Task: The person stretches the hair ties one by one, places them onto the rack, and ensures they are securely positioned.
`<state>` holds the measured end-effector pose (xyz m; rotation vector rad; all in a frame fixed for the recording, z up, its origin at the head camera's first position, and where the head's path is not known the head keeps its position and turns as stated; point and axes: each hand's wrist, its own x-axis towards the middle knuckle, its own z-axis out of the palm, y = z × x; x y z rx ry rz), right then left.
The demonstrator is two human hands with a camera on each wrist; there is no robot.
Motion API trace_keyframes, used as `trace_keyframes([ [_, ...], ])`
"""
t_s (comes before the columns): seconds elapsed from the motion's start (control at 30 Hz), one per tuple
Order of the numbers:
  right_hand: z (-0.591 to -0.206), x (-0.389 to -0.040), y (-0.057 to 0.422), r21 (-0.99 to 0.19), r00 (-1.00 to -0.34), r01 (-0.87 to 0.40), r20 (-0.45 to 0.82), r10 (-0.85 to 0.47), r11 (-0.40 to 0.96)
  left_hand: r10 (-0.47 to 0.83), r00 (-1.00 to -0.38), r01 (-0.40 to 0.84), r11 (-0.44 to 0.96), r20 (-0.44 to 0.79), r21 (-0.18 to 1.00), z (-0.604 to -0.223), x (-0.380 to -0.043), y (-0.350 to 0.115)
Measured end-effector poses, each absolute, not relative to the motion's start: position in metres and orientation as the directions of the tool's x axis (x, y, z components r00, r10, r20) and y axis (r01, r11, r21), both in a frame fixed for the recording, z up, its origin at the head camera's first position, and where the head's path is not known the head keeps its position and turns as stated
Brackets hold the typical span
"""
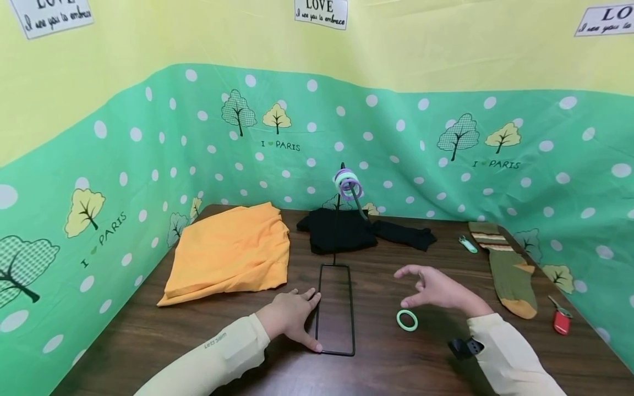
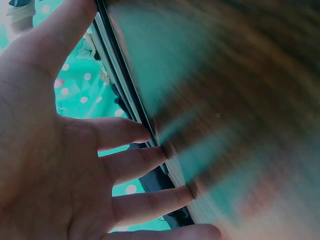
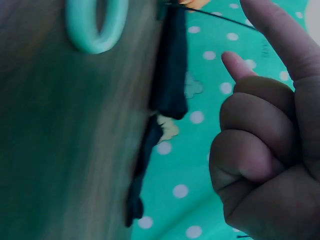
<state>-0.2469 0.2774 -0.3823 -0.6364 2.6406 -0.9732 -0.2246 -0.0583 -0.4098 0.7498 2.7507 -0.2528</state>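
Note:
A black wire stand has its rectangular base (image 1: 335, 308) flat on the brown table, and its thin post rises to an arm stacked with purple and pale green rings (image 1: 348, 183). My left hand (image 1: 293, 317) lies flat on the table with straight fingers (image 2: 130, 162) touching the base's left wire (image 2: 122, 95). My right hand (image 1: 430, 288) hovers a little above the table, empty, with its thumb and forefinger spread and the other fingers (image 3: 260, 145) curled. A loose mint green ring (image 1: 406, 320) lies on the table just below and left of that hand; the same ring (image 3: 95, 25) shows in the right wrist view.
An orange cloth (image 1: 230, 253) lies at the back left and a black garment (image 1: 346, 231) behind the stand. On the right lie a striped green sock (image 1: 508, 267), a small mint clip (image 1: 467, 243) and a red tool (image 1: 561, 321). Green dotted backdrop walls close in three sides.

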Motion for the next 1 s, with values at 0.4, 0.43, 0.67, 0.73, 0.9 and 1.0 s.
trace_keyframes([
  [0.4, -0.414, -0.243, 0.291, -0.74, -0.765, -0.309, -0.18, -0.618, 0.597, 0.472, -0.826, 0.521, 0.848, -0.308, -0.097, -0.407, -0.223, -0.057],
  [0.43, -0.415, -0.243, 0.291, -0.743, -0.762, -0.307, -0.182, -0.621, 0.594, 0.472, -0.827, 0.52, 0.848, -0.307, -0.097, -0.407, -0.223, -0.057],
  [0.67, -0.417, -0.243, 0.289, -0.711, -0.773, -0.32, -0.186, -0.607, 0.626, 0.478, -0.826, 0.524, 0.846, -0.299, -0.095, -0.407, -0.223, -0.058],
  [0.73, -0.417, -0.242, 0.288, -0.698, -0.779, -0.33, -0.18, -0.601, 0.636, 0.479, -0.826, 0.525, 0.846, -0.299, -0.095, -0.406, -0.223, -0.058],
  [0.9, -0.417, -0.239, 0.288, -0.674, -0.785, -0.341, -0.178, -0.593, 0.655, 0.483, -0.825, 0.528, 0.844, -0.294, -0.092, -0.407, -0.223, -0.058],
  [1.0, -0.417, -0.238, 0.289, -0.668, -0.782, -0.342, -0.187, -0.594, 0.661, 0.487, -0.824, 0.53, 0.843, -0.291, -0.09, -0.407, -0.223, -0.059],
])
